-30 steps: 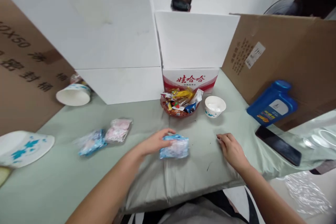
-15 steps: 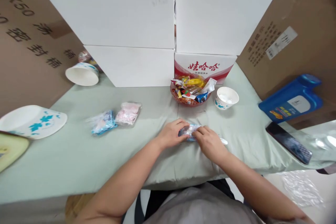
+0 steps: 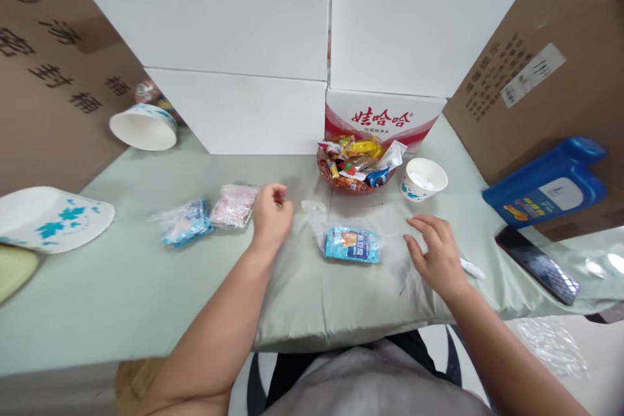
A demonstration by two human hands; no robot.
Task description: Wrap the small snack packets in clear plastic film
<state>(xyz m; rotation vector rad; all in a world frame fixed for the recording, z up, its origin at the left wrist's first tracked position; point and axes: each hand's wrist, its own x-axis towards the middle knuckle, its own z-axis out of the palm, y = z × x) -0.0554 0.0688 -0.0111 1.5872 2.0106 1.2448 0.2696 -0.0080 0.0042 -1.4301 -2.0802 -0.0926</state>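
Head view: a blue snack packet point(image 3: 351, 245) lies flat on the cloth-covered tabletop point(image 3: 97, 302), about midway between the front edge and the boxes at the back; clear plastic point(image 3: 314, 213) spreads from its left end, and whether it encloses the packet I cannot tell; the left hand point(image 3: 272, 220) is curled, apart from the packet on its left, and whether the fingers pinch anything cannot be told; the right hand point(image 3: 439, 257) is spread, thumb and fingers apart, near the packet's other end.

Just beside the left hand lies a pink packet point(image 3: 234, 208), with a blue-and-white packet point(image 3: 188, 224) further toward the left edge; a slim white object point(image 3: 472, 268) shows behind the right hand; toward the back edge, a red bowl point(image 3: 358, 190) of wrapped snacks stands before a white box point(image 3: 385, 117) with red lettering, a paper cup point(image 3: 411, 190) beside it; near the right edge, a blue bottle point(image 3: 543, 185) leans against brown cardboard point(image 3: 541, 123), a phone point(image 3: 536, 266) lying before it.
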